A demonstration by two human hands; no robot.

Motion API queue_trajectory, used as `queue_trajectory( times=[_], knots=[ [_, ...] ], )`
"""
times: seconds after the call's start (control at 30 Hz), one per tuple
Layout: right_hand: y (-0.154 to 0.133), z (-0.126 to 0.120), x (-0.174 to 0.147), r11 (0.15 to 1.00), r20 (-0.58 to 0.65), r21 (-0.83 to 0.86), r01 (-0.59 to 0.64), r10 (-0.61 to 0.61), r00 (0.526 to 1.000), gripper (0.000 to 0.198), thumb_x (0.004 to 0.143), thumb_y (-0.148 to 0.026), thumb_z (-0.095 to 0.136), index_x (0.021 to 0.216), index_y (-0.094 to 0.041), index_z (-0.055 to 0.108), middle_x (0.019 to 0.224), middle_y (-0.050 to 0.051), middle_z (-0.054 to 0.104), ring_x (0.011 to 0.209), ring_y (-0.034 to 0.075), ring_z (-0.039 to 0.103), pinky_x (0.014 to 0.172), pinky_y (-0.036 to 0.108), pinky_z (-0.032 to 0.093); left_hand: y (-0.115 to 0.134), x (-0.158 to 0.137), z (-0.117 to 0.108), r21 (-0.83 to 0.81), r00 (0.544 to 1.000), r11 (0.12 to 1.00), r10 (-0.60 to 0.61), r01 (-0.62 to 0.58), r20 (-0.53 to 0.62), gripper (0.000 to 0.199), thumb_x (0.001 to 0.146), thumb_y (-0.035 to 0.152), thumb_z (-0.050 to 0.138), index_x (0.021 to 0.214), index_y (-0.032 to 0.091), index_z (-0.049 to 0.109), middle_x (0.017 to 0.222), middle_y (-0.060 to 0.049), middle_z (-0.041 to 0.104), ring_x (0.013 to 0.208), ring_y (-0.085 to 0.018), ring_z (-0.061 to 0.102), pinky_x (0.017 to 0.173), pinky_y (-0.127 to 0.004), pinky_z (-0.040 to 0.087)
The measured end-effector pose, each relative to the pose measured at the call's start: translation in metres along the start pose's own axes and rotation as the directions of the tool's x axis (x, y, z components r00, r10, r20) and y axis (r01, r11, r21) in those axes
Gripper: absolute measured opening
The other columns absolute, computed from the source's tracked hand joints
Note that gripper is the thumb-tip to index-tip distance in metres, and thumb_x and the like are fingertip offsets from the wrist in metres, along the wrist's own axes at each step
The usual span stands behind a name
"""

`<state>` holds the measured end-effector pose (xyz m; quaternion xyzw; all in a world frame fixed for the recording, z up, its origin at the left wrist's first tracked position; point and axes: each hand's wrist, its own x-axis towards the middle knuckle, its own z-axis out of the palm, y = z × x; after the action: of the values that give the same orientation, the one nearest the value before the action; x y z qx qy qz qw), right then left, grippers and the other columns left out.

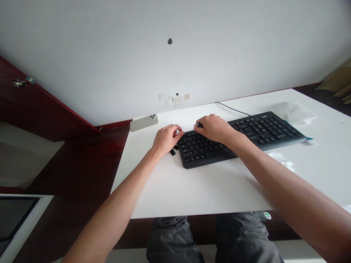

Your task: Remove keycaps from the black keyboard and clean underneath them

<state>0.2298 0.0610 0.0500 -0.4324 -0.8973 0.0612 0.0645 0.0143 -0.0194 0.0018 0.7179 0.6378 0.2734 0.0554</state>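
Note:
A black keyboard point(216, 149) lies aslant on the white table point(170, 190), its cable running off the far side. My left hand point(166, 138) is at the keyboard's far left corner, fingers curled, with the thumb tip against the corner. Above the upper rows of keys is my right hand point(214, 128), its fingers bent in a closed grip. A small dark thing point(200, 125) shows between its thumb and fingers; its kind cannot be made out. Beside the keyboard's left edge, under my left hand, lie a few small black pieces point(172, 151) that look like loose keycaps.
A light-coloured phone point(144, 123) lies face down at the table's far left corner. Clear plastic wrapping point(294, 112) lies behind the keyboard's right end, and more crumpled plastic point(282, 160) in front. Wall sockets point(181, 98) sit above the table's back edge. A red door point(49, 98) is at left.

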Motion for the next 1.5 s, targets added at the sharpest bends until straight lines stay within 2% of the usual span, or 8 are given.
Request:
queue_trajectory(
  times=[0.17,0.5,0.63,0.83,1.0,1.13,1.3,1.5],
  knots=[
    [-0.005,0.0,-0.002,1.0,0.011,-0.02,0.024,-0.024,1.0,0.034,0.101,-0.036,0.053,0.103,-0.02,0.083,0.094,0.015,0.079,0.083,0.028,0.07,0.066,0.033,0.035,0.009,-0.002,0.01,-0.029,0.998,0.998,0.054,-0.053,0.041,0.02,0.101,0.037,0.068,0.112,0.025,0.08,0.085,-0.001,0.071,0.075,-0.017,0.063,0.074,-0.03,0.046],
    [-0.019,-0.005,-0.008,0.988,0.08,-0.137,0.071,-0.06,0.995,0.037,0.107,-0.035,0.05,0.112,-0.015,0.081,0.099,0.019,0.08,0.091,0.033,0.075,0.07,0.035,0.042,0.013,-0.002,0.014,-0.067,0.997,0.995,-0.067,0.069,0.034,0.019,0.098,0.038,0.071,0.108,0.028,0.084,0.075,0.002,0.071,0.068,-0.015,0.061,0.072,-0.029,0.045],
    [-0.016,0.001,-0.004,0.993,0.077,-0.089,0.084,-0.077,0.994,0.036,0.107,-0.038,0.052,0.111,-0.017,0.081,0.102,0.018,0.08,0.093,0.033,0.076,0.071,0.035,0.044,0.015,-0.002,0.013,-0.059,0.996,0.995,-0.08,0.082,0.038,0.019,0.098,0.036,0.069,0.109,0.029,0.084,0.075,0.002,0.071,0.068,-0.015,0.061,0.072,-0.029,0.044],
    [-0.019,-0.001,-0.007,0.99,0.1,-0.076,0.122,-0.114,0.988,0.034,0.107,-0.034,0.053,0.112,-0.016,0.081,0.103,0.018,0.08,0.096,0.033,0.076,0.076,0.036,0.048,0.016,-0.002,0.012,-0.058,0.996,0.995,-0.076,0.078,0.039,0.023,0.098,0.041,0.07,0.111,0.028,0.083,0.074,0.002,0.069,0.068,-0.015,0.061,0.072,-0.029,0.044],
    [-0.028,-0.001,-0.009,0.997,0.101,-0.035,0.067,-0.063,0.993,0.034,0.105,-0.032,0.054,0.117,-0.013,0.08,0.107,0.021,0.08,0.099,0.035,0.076,0.078,0.037,0.051,0.016,-0.002,0.012,-0.023,0.998,0.998,-0.05,0.051,0.042,0.024,0.099,0.041,0.068,0.111,0.027,0.084,0.077,0.001,0.071,0.071,-0.016,0.062,0.072,-0.029,0.044],
    [-0.013,0.001,-0.003,0.997,0.123,0.083,0.01,-0.02,0.992,0.036,0.105,-0.036,0.054,0.116,-0.015,0.081,0.111,0.021,0.08,0.101,0.034,0.076,0.078,0.037,0.051,0.019,-0.002,0.011,-0.015,0.996,0.997,-0.079,0.08,0.05,0.021,0.099,0.039,0.069,0.11,0.029,0.083,0.08,0.001,0.074,0.072,-0.017,0.065,0.074,-0.029,0.045],
    [0.008,0.001,0.005,0.979,0.214,0.204,-0.024,-0.021,0.977,0.032,0.104,-0.034,0.055,0.114,-0.02,0.083,0.112,0.016,0.081,0.099,0.029,0.075,0.077,0.033,0.048,0.025,0.009,-0.002,-0.004,0.974,0.99,-0.141,0.144,0.18,0.016,0.096,0.037,0.07,0.105,0.029,0.08,0.081,0.001,0.075,0.073,-0.018,0.066,0.073,-0.031,0.046],
    [-0.001,0.001,0.001,0.992,0.186,0.124,-0.011,-0.013,0.983,0.034,0.104,-0.033,0.054,0.114,-0.02,0.083,0.107,0.017,0.081,0.098,0.03,0.075,0.075,0.033,0.047,0.033,0.025,-0.016,0.004,0.931,0.99,-0.132,0.139,0.341,0.016,0.094,0.032,0.068,0.105,0.028,0.078,0.091,-0.001,0.078,0.078,-0.019,0.069,0.07,-0.032,0.046]
  ],
)
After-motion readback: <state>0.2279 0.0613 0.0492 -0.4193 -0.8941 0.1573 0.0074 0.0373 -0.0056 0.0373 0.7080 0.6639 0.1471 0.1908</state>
